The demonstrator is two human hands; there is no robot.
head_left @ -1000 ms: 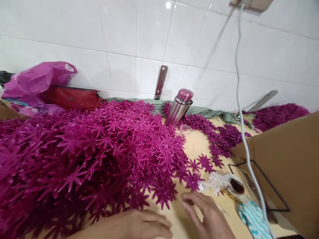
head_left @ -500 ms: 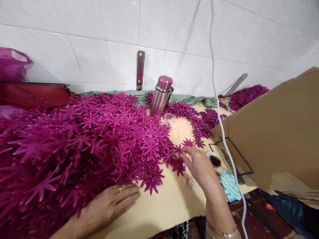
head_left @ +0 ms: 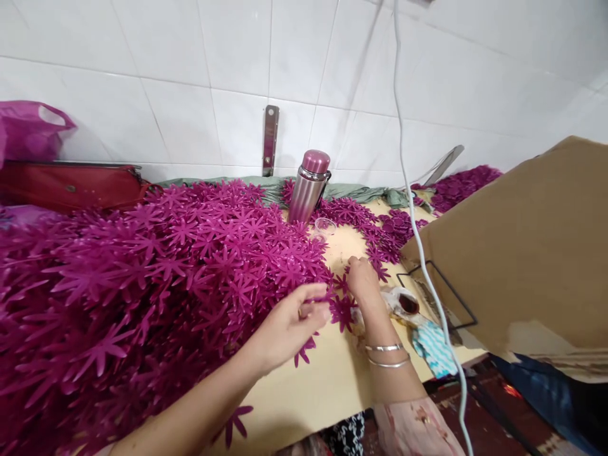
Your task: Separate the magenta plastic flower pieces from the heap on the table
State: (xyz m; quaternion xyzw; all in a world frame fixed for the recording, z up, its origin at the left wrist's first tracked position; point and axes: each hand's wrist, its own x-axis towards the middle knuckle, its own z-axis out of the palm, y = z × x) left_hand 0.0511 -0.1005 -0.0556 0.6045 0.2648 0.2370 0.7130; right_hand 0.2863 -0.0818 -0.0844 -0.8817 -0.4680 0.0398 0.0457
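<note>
My left hand hovers at the right edge of a big heap of magenta star-shaped flower pieces. Its fingers are extended and a gap shows between them, with nothing held. Just beyond it, my right hand is closed, fingertips bent down toward the table; what they grip, if anything, is hidden. A few loose flower pieces lie between my two hands. Behind my right hand, more flower pieces form a second strip. Beside my right wrist sits a small white cup with dark liquid.
A steel flask with a pink lid stands behind the heap, a clear round lid near it. A large cardboard sheet rises at right, with a white cable hanging before it. A red bag lies at left; a blue-white cloth lies right.
My left hand has lifted off the table and moved right and forward. My right hand has moved slightly forward and its fingers have curled down. A flower piece now shows near the front edge.
</note>
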